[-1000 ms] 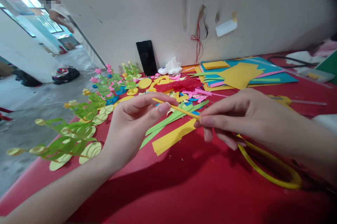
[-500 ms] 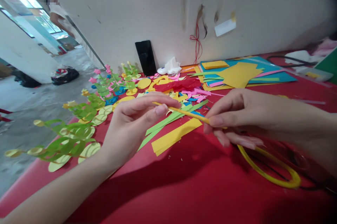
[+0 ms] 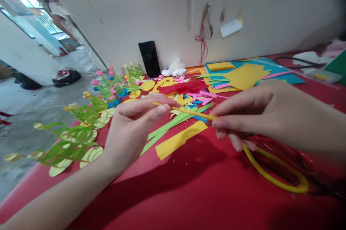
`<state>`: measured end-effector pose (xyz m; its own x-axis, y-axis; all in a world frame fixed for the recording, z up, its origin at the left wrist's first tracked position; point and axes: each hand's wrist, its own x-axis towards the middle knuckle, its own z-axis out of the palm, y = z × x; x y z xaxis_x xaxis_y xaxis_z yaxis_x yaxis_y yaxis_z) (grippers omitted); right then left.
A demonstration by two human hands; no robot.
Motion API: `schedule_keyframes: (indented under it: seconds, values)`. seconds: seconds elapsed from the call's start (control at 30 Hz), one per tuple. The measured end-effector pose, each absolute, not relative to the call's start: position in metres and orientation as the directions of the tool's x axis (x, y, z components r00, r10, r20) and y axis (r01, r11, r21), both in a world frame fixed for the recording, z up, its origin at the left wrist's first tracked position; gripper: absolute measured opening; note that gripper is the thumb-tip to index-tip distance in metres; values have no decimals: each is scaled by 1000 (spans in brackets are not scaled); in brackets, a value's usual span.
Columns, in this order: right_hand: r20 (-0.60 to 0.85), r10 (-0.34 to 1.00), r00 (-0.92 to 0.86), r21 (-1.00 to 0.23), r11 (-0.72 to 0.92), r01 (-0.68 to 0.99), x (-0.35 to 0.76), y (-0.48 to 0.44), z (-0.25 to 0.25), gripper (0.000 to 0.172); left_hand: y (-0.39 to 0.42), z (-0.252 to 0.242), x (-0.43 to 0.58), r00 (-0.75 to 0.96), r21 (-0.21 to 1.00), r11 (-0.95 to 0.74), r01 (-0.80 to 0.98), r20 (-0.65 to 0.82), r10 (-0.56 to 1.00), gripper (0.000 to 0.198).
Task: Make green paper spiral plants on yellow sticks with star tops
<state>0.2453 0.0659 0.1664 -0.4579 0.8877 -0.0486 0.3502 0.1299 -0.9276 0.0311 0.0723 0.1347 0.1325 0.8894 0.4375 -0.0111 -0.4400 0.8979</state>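
Observation:
A thin yellow paper stick, seemingly a narrow rolled strip, is stretched between my hands above the red table. My left hand pinches its left end between thumb and fingers. The right end sits in the thumb-and-finger pinch of my right hand. Below my right hand lies a yellow ring, partly covered by it; what kind of thing it is I cannot make out. Flat yellow paper strips rest on the table beneath the stick, beside long green paper strips.
Green paper plants on round bases line the table's left edge. Paper scraps are heaped at the back. A black phone leans on the wall. Blue card sheets lie back right. A person stands far left.
My right hand has shifted slightly up along the stick's end, and more of the yellow ring shows. My left hand has moved a little left with the stick still pinched.

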Motion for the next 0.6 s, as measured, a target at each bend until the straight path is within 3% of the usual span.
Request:
schedule_keyframes:
  seconds: [0.3,0.6]
  values:
    - [216,924,-316,-863,332,381,242,60,164,4,74,134,31,91,896,-444,22,440,893,8]
    - [250,915,-316,-805,378,458,245,59,162,3,73,134,29,117,876,-481,49,473,873,12]
